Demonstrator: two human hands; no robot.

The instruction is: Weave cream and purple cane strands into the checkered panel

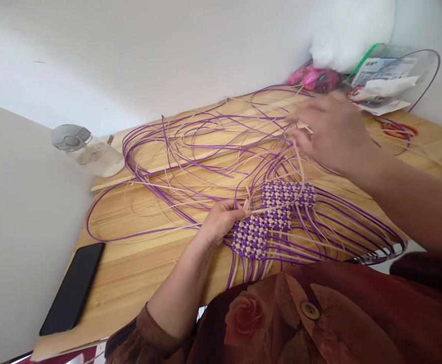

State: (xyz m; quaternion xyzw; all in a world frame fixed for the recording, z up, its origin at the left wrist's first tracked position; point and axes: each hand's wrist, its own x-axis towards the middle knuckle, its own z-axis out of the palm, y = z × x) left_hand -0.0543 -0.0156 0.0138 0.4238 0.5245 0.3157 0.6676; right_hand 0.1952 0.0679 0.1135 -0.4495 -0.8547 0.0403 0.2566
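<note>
A purple and cream woven piece (277, 207) in a checkered pattern lies at the front of the table, with long loose strands running out on all sides. My left hand (223, 220) is closed on the left edge of the weave, thumb and fingers pinching it beside an upright cream strand end. Raised above and beyond the weave, my right hand (325, 129) is slightly blurred. Its fingers are pinched on a cream strand (302, 167), which curves down to the weave near my left thumb.
Looped purple and cream strands (160, 167) spread over the wooden table (130, 283). A clear bottle with a grey lid (88, 149) stands back left, a black phone (73, 288) front left. Orange-handled scissors (399, 130), a pink bundle (314, 78) and plastic bags (353, 35) sit back right.
</note>
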